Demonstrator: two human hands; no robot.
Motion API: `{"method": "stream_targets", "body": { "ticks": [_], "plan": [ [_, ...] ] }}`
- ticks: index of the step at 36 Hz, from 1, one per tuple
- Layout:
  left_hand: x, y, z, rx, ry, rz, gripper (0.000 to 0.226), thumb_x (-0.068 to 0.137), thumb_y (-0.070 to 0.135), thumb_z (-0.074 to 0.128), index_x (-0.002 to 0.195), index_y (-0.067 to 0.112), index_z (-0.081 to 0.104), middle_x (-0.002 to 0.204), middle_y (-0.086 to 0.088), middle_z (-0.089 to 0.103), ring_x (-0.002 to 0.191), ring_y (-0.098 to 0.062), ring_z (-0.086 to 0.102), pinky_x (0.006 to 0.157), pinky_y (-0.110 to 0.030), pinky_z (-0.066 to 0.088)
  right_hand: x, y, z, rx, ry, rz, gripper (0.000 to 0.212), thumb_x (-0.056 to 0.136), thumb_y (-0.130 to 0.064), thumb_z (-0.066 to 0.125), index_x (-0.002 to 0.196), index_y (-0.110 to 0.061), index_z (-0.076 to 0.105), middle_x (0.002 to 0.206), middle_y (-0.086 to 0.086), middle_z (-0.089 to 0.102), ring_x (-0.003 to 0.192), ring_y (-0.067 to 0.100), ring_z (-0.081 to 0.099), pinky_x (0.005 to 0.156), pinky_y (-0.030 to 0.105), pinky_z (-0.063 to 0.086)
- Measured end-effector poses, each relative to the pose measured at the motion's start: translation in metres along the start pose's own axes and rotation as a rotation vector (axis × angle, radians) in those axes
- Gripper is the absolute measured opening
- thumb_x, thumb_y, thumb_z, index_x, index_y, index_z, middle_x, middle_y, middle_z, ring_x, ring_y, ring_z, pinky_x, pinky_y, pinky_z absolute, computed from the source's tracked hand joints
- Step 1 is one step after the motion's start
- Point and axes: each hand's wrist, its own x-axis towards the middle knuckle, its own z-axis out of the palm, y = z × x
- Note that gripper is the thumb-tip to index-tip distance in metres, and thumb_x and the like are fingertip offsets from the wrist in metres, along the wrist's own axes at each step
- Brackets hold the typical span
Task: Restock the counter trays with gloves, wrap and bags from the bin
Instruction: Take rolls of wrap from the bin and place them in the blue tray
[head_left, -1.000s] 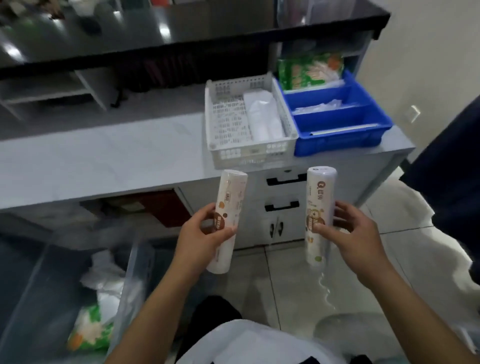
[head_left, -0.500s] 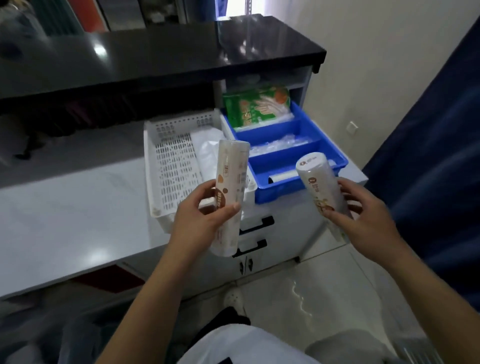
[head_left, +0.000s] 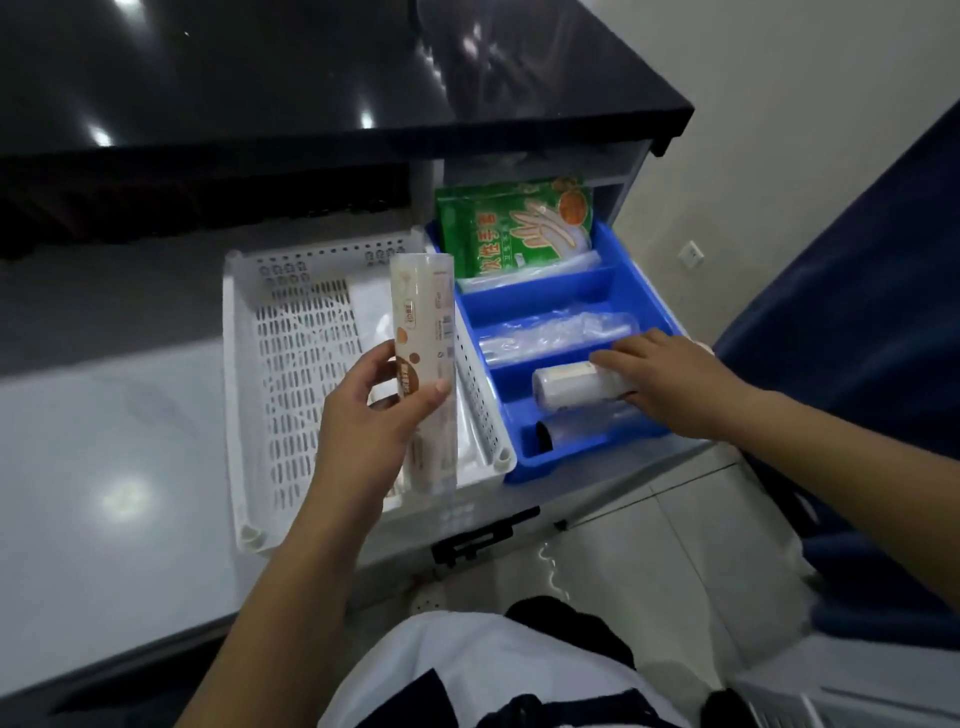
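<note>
Right hand (head_left: 670, 382) has come down from mid-air and now lays its roll (head_left: 576, 383) into the blue tray (head_left: 602, 283)'s front slot, fingers still curled round it. Left hand (head_left: 382, 410) still grips roll 2 (head_left: 423, 332) upright over the white basket (head_left: 291, 364), so that one's next.

Both forearms bare, no sleeves visible. White top (head_left: 483, 670) with dark trim below blue tray (head_left: 644, 291); dark trousers (head_left: 571, 623).

Right end of the wrap roll (head_left: 574, 387) hidden under the right hand (head_left: 675, 382). Print on the upright roll (head_left: 423, 332) too blurred to read. Forearms cut off below.
</note>
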Motion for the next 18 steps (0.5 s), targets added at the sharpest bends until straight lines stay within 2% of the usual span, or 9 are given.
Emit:
{"method": "stream_targets", "body": {
  "ticks": [6, 10, 13, 16, 18],
  "plan": [
    [0.01, 0.003, 0.008, 0.05, 0.051, -0.004, 0.047, 0.08, 0.024, 0.079, 0.122, 0.04, 0.064, 0.102, 0.024, 0.07, 0.09, 0.002, 0.07, 0.061, -0.01, 0.054, 0.022, 0.019, 0.029, -0.032, -0.027, -0.075, 0.059, 0.088, -0.028, 0.065, 0.142, -0.025, 0.043, 0.135, 0.004, 0.056, 0.118, 0.032, 0.052, 0.091, 0.045, 0.048],
    [0.008, 0.008, 0.022, 0.082, 0.114, 0.008, 0.042, 0.078, 0.023, 0.08, 0.104, 0.052, 0.064, 0.1, 0.027, 0.069, 0.089, 0.007, 0.068, 0.062, -0.01, 0.054, 0.031, 0.024, 0.037, -0.002, 0.01, -0.123, 0.05, 0.086, -0.02, 0.065, 0.135, -0.022, 0.053, 0.128, 0.006, 0.057, 0.11, 0.032, 0.057, 0.087, 0.044, 0.049],
    [0.004, 0.013, 0.033, 0.1, 0.18, 0.007, 0.044, 0.078, 0.027, 0.08, 0.112, 0.05, 0.065, 0.105, 0.024, 0.069, 0.093, 0.004, 0.068, 0.074, -0.022, 0.057, 0.034, 0.035, 0.038, 0.013, 0.076, -0.135, 0.029, 0.083, -0.016, 0.069, 0.112, -0.018, 0.067, 0.111, 0.006, 0.063, 0.095, 0.03, 0.061, 0.079, 0.04, 0.047],
    [-0.001, 0.015, 0.046, 0.109, 0.234, 0.001, 0.055, 0.075, 0.032, 0.081, 0.126, 0.04, 0.062, 0.112, 0.018, 0.069, 0.102, -0.011, 0.07, 0.084, -0.035, 0.059, 0.036, 0.044, 0.037, 0.053, 0.078, -0.123, 0.028, 0.09, -0.023, 0.062, 0.118, -0.021, 0.065, 0.114, 0.003, 0.062, 0.1, 0.027, 0.059, 0.081, 0.04, 0.049],
    [-0.007, 0.015, 0.055, 0.131, 0.27, -0.002, 0.057, 0.074, 0.033, 0.082, 0.126, 0.04, 0.062, 0.115, 0.016, 0.069, 0.106, -0.016, 0.069, 0.085, -0.039, 0.059, 0.035, 0.047, 0.039, 0.083, 0.077, -0.123, 0.026, 0.093, -0.025, 0.057, 0.118, -0.022, 0.063, 0.115, 0.001, 0.061, 0.102, 0.026, 0.057, 0.08, 0.041, 0.05]
  ]
}}
